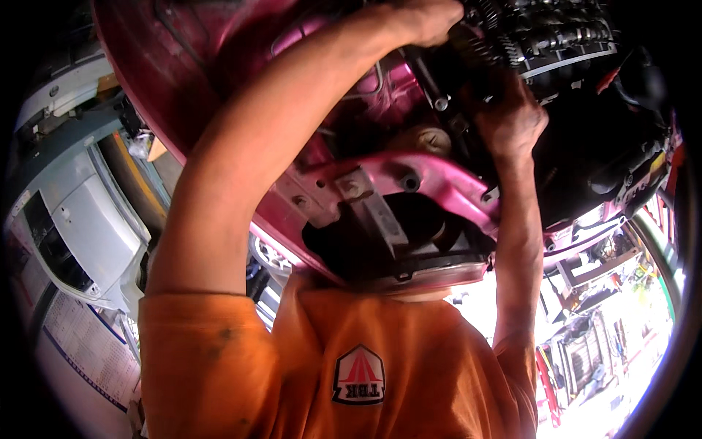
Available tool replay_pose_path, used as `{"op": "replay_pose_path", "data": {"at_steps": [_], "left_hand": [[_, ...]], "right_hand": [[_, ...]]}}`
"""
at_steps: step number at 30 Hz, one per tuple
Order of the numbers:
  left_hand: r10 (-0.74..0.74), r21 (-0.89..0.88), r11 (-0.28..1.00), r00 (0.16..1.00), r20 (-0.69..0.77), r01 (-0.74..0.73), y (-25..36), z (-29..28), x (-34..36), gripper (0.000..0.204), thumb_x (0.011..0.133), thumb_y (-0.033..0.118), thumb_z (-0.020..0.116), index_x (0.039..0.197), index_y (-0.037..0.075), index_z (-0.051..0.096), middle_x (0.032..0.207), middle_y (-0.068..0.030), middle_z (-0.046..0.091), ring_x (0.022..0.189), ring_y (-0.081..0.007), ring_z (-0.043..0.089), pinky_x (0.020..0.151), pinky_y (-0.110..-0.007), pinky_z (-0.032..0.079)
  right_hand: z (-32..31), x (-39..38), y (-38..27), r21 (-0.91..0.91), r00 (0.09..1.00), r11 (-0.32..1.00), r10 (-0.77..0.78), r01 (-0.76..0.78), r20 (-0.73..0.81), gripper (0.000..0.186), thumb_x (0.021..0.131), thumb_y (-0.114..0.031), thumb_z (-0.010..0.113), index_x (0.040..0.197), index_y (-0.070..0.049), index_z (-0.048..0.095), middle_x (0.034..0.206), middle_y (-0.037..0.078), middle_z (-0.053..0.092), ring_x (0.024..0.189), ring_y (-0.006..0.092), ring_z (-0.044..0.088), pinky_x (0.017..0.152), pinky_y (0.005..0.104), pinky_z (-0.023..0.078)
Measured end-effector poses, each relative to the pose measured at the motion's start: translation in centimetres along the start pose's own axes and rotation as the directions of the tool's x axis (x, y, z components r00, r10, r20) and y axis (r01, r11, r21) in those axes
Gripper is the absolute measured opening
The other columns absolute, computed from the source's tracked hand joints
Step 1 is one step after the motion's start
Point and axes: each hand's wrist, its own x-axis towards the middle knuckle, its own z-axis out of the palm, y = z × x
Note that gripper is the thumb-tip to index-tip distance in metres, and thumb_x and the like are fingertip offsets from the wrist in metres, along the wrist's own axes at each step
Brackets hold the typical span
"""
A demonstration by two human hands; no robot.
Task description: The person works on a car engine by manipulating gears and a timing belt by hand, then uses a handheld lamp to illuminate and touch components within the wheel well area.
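An orange shirt (pixel 307 366) with a dark badge fills the lower view, and both bare forearms rise from it. The left hand (pixel 428 18) reaches highest, its grip closed against the dark engine parts (pixel 556 36) (the fingers are hidden, so whether it holds anything I cannot tell). The right hand (pixel 512 121) sits lower, seemingly closed on a dark part at the engine's underside. Both work beneath a raised pink car body (pixel 431 172). Farther off to the left stands a white vehicle (pixel 88 234).
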Motion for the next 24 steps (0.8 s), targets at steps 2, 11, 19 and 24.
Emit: {"op": "replay_pose_path", "data": {"at_steps": [2, 11, 19, 24], "left_hand": [[-0.059, -0.009, 0.998, 0.994, 0.089, 0.06, 0.7, -1.1, 0.3, 0.008, 0.076, 0.011, 0.064, 0.082, 0.006, 0.068, 0.093, -0.0189, 0.07, 0.092, -0.037, 0.068, 0.077, -0.045, 0.054], [0.103, 0.076, 0.991, 0.994, 0.041, -0.106, 0.5, -0.3, 1.0, 0.007, 0.074, 0.008, 0.064, 0.078, 0.008, 0.07, 0.089, -0.0184, 0.07, 0.087, -0.0366, 0.069, 0.073, -0.044, 0.055], [0.156, 0.183, 0.972, 0.987, -0.032, -0.148, 1.4, 1.3, 1.0, 0.007, 0.074, 0.007, 0.061, 0.074, 0.006, 0.068, 0.083, -0.0175, 0.069, 0.08, -0.0361, 0.068, 0.069, -0.047, 0.052], [0.061, 0.137, 0.989, 0.998, -0.002, -0.061, 3.2, -0.4, -0.2, 0.016, 0.072, 0.002, 0.062, 0.084, 0.0, 0.073, 0.091, -0.02, 0.071, 0.087, -0.0351, 0.07, 0.075, -0.042, 0.057]], "right_hand": [[-0.6, 0.1, -0.3, -0.054, 0.999, 0.998, 0.035, -0.034, 0.022, 0.038, 0.067, -0.043, 0.082, 0.085, -0.014, 0.064, 0.077, 0.006, 0.069, 0.067, 0.0289, 0.068, 0.059, 0.0411, 0.054], [-0.9, -0.4, -0.7, -0.085, 0.998, 0.994, 0.062, -0.061, 0.001, 0.033, 0.074, -0.041, 0.075, 0.087, -0.014, 0.064, 0.079, 0.008, 0.07, 0.069, 0.0305, 0.068, 0.06, 0.042, 0.054], [-1.1, -0.7, -1.0, -0.074, 0.992, 0.992, 0.103, -0.098, 0.067, 0.032, 0.073, -0.035, 0.077, 0.089, -0.012, 0.063, 0.078, 0.009, 0.068, 0.067, 0.0312, 0.067, 0.059, 0.0421, 0.053], [-1.1, -0.9, -0.6, -0.047, 0.975, 0.987, 0.162, -0.156, 0.15, 0.037, 0.071, -0.035, 0.078, 0.095, -0.012, 0.062, 0.085, 0.011, 0.068, 0.074, 0.0318, 0.068, 0.064, 0.0429, 0.053]]}}
